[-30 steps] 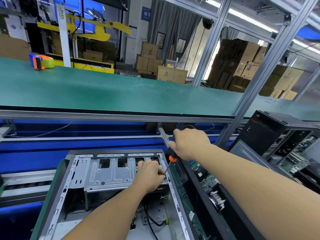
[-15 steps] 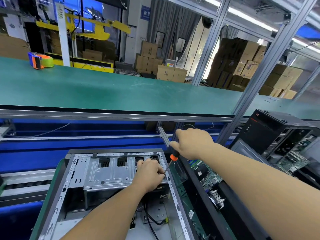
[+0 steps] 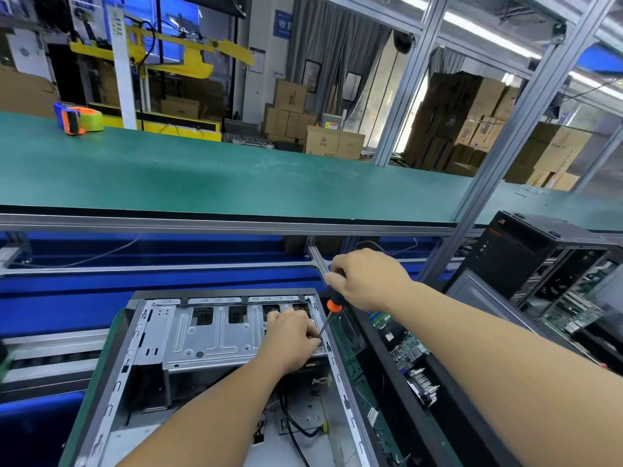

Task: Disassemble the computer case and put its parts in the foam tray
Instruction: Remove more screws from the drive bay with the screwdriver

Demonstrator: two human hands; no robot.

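An open computer case (image 3: pixel 141 332) lies on its side in front of me, its silver drive cage (image 3: pixel 209 338) facing up. My right hand (image 3: pixel 367 278) grips a screwdriver (image 3: pixel 332 310) with a black and orange handle, its shaft slanting down to the cage's right edge. My left hand (image 3: pixel 290 338) rests curled on the cage right at the screwdriver's tip; what its fingers hold is hidden. No foam tray is in view.
A second black case (image 3: pixel 397 362) with a green board lies right against the first. More open black towers (image 3: pixel 526 264) stand at the right. A green shelf (image 3: pixel 236 176) spans above, with a tape dispenser (image 3: pixel 79 117) at its far left. Black cables (image 3: pixel 296 423) trail inside the case.
My right hand with the screwdriver has shifted slightly right and up over the last second. The left hand has stayed on the drive cage.
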